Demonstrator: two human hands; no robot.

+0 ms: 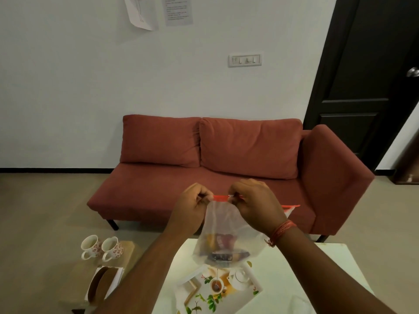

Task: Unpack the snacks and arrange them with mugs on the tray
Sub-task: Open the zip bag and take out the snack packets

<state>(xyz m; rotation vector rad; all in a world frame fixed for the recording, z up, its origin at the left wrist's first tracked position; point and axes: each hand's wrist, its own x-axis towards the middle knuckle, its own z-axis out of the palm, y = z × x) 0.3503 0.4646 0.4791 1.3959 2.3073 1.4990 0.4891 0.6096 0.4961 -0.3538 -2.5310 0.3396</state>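
Note:
I hold a clear zip bag [223, 225] with a red seal strip up in the air over the white table. My left hand [192, 209] pinches the left end of the seal. At the seal's middle my right hand [254, 205] pinches the strip. Several snack packets [223, 248] lie in the bag's bottom. Below the bag sits a tray [192, 286] printed with a teapot, a cup and leaves. Two white mugs [101, 247] with red flowers stand side by side on a low stool at the left.
The white table [328, 279] fills the lower right. A brown-and-white box [103, 284] lies on the stool [129, 248] in front of the mugs. A red sofa [226, 164] stands beyond the table against the wall, a dark door [367, 75] to its right.

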